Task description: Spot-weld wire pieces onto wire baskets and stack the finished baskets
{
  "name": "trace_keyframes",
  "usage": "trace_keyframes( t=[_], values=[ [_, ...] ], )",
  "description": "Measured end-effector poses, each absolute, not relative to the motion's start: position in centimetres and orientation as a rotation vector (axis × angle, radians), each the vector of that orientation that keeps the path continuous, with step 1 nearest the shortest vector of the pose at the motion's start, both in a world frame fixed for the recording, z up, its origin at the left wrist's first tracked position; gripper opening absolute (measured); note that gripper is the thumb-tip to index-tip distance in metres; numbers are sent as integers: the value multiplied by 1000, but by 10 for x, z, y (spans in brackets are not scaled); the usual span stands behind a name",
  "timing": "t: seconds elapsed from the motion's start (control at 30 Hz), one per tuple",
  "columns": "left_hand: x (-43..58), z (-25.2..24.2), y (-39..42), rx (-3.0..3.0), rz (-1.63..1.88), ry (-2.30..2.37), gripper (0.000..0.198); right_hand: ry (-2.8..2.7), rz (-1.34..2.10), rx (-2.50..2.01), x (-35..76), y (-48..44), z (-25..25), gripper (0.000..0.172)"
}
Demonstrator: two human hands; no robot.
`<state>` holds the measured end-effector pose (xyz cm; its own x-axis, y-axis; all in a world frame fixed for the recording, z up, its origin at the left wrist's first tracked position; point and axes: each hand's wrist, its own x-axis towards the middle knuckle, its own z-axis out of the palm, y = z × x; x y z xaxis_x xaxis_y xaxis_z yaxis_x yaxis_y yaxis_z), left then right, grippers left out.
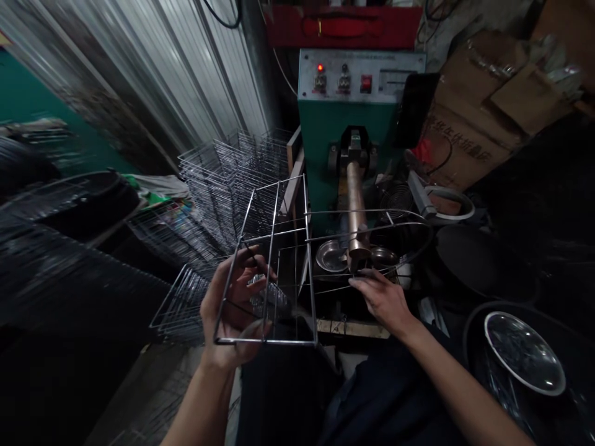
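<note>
My left hand [235,306] is wrapped around the near left side of a wire frame [312,291], an open, box-like grid of thin metal rods, and holds it up tilted. Long rods run from the frame to the right, past a copper-coloured cylindrical arm [357,204] that sticks out of a green machine [320,148], and end in a curve. Just under the tip of that arm is my right hand [383,300], its fingers pinched together. What lies between those fingertips is too dark and small to tell. Thin wires pass close to them.
Tall stacks of similar wire frames [223,186] stand to the left. Shallow metal dishes [331,255] sit below the copper arm. The machine's panel [362,77] has a lit red lamp. Cardboard boxes [483,130] are at right, and a round shiny lid-like disc [525,353] lies nearer.
</note>
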<state>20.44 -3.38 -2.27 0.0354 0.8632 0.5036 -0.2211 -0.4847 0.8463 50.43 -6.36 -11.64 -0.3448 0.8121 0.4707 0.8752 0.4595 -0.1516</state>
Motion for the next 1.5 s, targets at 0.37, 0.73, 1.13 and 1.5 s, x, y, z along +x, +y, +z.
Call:
trace_keyframes(
  t=[0.37, 0.73, 1.13, 1.5],
  values=[
    [208, -23, -33, 1405, 1606, 763, 82, -2255, -159, -1446, 506, -61, -119, 51],
    [203, -25, -22, 1438, 1575, 684, 80, -2267, -184, -1500, 501, -57, -114, 42],
    [194, -33, -13, 1419, 1539, 640, 71, -2356, -592, -1626, 513, -65, -103, 35],
    [194, -32, 15, 1498, 1477, 535, 72, -2392, -487, -1802, 512, -53, -97, 36]
  ],
)
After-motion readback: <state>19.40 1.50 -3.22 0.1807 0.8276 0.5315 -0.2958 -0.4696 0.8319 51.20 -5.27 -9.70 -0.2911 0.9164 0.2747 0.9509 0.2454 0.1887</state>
